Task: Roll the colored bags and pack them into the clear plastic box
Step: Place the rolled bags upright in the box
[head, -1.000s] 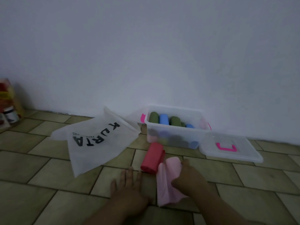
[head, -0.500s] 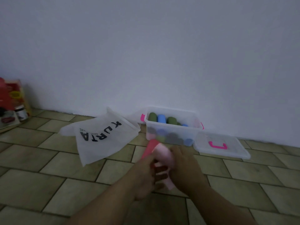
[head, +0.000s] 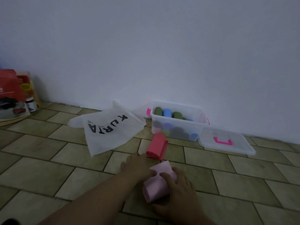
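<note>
Olive-green tiled floor (head: 48, 159) against plain white wall (head: 162, 46); light dim, near field slightly blurred.

Near centre, on floor: pink bag (head: 159, 182), mostly rolled into a fat cylinder, loose flap at far end pointing toward wall. Held between both hands.

At its left side: left hand (head: 138, 166), fingers fairly straight and pointing forward, tips close to near end of red roll; thumb pressed on top of pink bag. Not wrapped round it.

Over its right and near side: right hand (head: 180, 192), fingers (head: 164, 176) curled over top of roll, gripping it.

Just beyond pink bag, between it and box: red roll (head: 156, 146), fully rolled, lying on floor, outer edge hanging loose along right side. Contact with left fingertips: cannot tell.

Against wall, right of centre: clear plastic box (head: 197, 113), open, pink latches at both ends. Upper layer inside, left to right: green roll (head: 158, 111), blue roll (head: 167, 113), second green roll (head: 177, 114). More rolls underneath, seen dimly through front wall: pink, green, grey, blue.

Just beside box's right end: lid (head: 235, 146), flat on floor, pink handle (head: 222, 141) on top.

Left of box: white bag (head: 110, 135) printed "KURTA", spread loosely on floor. Far left by wall: red cartons (head: 11, 88) and small jar (head: 31, 105).
</note>
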A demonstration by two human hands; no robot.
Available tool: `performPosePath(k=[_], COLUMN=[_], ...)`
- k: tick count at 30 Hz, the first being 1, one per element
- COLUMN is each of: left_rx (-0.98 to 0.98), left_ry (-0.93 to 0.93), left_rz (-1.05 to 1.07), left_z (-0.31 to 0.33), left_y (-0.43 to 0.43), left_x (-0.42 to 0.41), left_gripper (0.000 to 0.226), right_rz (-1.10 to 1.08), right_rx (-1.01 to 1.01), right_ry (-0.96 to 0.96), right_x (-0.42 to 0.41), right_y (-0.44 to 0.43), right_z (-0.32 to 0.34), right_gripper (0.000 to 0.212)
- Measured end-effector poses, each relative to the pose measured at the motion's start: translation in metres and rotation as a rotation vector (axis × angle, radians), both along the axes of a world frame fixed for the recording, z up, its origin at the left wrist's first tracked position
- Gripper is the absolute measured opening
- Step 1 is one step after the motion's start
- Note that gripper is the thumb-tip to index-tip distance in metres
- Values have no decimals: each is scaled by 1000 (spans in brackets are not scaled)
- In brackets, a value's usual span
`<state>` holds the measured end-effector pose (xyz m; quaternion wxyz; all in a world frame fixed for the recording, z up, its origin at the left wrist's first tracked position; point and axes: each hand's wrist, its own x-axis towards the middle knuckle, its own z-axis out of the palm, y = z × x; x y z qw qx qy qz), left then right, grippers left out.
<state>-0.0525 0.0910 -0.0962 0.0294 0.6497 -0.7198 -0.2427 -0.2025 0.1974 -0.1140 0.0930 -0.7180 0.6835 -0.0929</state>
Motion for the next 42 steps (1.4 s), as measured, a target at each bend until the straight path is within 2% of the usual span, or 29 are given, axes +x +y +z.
performPosePath(k=[2, 7, 12, 16, 18, 21, 26, 29, 31, 32, 34, 37, 40, 42], left_rx=[-2, -19, -41, -34, -34, -39, -2, -64, -113, -74, 22, -44, -88, -66], left_ry=[-82, -100, -107, -102, -102, -99, -91, 115, 371, 431, 367, 200, 58, 14], left_rz=[8, 35, 64, 70, 69, 74, 65, 145, 41, -75, -254, -235, -231, -207], left_z=[-8, -14, -19, -23, -24, -24, -18, -5, 0, 2, -2, -13, -10, -6], left_y=[-3, -8, -11, -15, -16, -18, -19, -16, -11, -4, 11, 12, 5, 0], left_x=[-1, -2, -3, -3, -2, -3, -1, -1, 4, 6, 8, 9, 9, 9], left_gripper=[89, 86, 85, 86, 86, 85, 94, 96, 77, 64, 45, 31, 31, 31], right_rz=[-73, -53, -3, 68, 108, 172, 256, 302, 293, 263, 169, 117, 238, 334], right_rx=[38, -18, 8, 164, 294, 349, 453, 553, 605, 601, 564, 402, 59, 0], right_ry=[-33, 117, 237, 318, 296, 279, 342, 341, 286, 219, 65, 14, 47, 82], right_x=[14, 20, 10, 8, 0, -13, -9, -2, 0, 0, -4, -9, -12, -13], right_y=[-3, -16, -11, -18, -26, -36, -58, -74, -81, -83, -85, -78, -64, -57], right_z=[-2, 10, 12, 24, 36, 50, 58, 60, 59, 58, 55, 48, 37, 32], right_gripper=[102, 74, 74, 69, 59, 45, 45, 50, 52, 52, 54, 53, 32, 32])
